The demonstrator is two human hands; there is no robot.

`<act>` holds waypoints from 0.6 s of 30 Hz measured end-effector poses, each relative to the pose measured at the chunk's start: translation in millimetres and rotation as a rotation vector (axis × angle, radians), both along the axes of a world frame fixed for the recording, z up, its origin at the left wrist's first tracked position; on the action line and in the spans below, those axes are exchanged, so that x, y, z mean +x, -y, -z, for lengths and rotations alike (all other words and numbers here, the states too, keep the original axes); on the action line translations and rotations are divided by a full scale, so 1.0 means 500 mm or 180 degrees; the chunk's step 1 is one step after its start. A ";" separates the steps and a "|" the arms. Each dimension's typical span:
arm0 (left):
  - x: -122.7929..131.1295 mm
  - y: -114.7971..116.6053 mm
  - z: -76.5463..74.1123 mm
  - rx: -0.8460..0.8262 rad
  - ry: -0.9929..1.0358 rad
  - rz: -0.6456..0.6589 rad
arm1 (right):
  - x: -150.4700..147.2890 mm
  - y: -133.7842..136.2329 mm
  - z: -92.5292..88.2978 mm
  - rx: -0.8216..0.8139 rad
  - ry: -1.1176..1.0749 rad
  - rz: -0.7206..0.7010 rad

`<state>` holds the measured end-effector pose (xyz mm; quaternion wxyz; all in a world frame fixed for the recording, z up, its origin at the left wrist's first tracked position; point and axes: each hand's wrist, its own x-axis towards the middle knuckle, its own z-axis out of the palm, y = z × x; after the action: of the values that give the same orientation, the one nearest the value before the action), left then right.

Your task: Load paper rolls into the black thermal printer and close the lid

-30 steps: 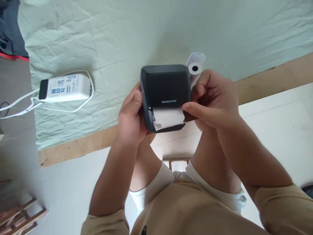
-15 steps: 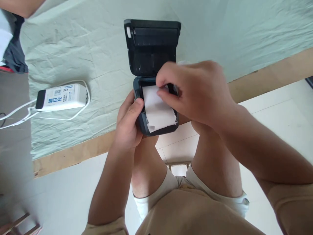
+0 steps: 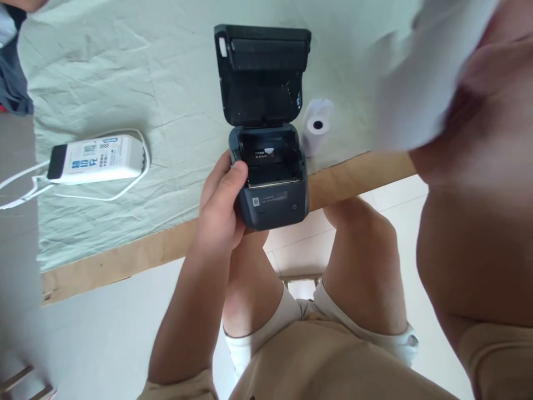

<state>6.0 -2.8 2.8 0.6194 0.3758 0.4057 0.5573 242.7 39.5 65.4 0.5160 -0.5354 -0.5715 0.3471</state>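
Note:
My left hand (image 3: 220,208) is closed round the left side of a small dark label printer (image 3: 270,208) at the table's front edge, thumb on the rim. The printer's lid (image 3: 262,100) stands raised, and its paper bay shows no paper, only a small white scrap against the back wall. At the upper right, my right hand (image 3: 485,105) holds a piece of white paper (image 3: 425,83), both smeared by motion. Just right of the printer a white paper roll (image 3: 312,141) with a dark core hole stands on the cloth.
A white power strip (image 3: 100,159) with blue print and white cables lies on the left of the green cloth (image 3: 179,66). The table's bare wooden edge (image 3: 125,264) runs along the front, above my knees. Part of another person's arm (image 3: 25,4) shows at the upper left.
My right hand has pulled the white paper out of the printer and carried it up to the right. The bay and the paper roll now show. The left hand keeps its hold.

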 end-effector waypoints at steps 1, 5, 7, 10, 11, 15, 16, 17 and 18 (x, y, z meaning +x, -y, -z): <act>0.000 -0.001 0.000 -0.0073 -0.0005 0.0050 | 0.022 -0.009 0.025 0.0078 -0.0527 0.0120; -0.001 -0.001 -0.001 -0.0073 0.0030 0.0044 | 0.067 -0.046 0.114 -0.0111 -0.0734 0.0530; -0.001 -0.001 0.000 -0.0001 0.0052 0.0021 | 0.068 -0.050 0.132 0.0022 -0.0180 0.0593; 0.001 0.000 0.003 0.0036 0.0024 -0.0005 | 0.064 -0.045 0.129 0.0103 0.0882 0.0537; 0.002 0.000 0.004 0.0051 0.0031 -0.0029 | 0.064 -0.043 0.126 0.0174 0.1101 0.0518; 0.006 0.001 0.008 0.0109 0.0181 -0.0073 | 0.074 -0.042 0.129 0.0354 0.1460 0.0469; 0.007 0.001 0.008 0.0109 0.0198 -0.0090 | 0.077 -0.043 0.133 0.0275 0.1541 0.0462; 0.007 0.001 0.008 0.0106 0.0197 -0.0107 | 0.080 -0.045 0.136 0.0173 0.1648 0.0467; 0.007 0.001 0.007 0.0102 0.0184 -0.0114 | 0.081 -0.046 0.139 0.0086 0.1753 0.0466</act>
<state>9.5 -3.3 -0.8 0.6148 0.3621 0.3853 0.5852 283.0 62.5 -4.2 0.3722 -0.6424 -0.6545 0.1428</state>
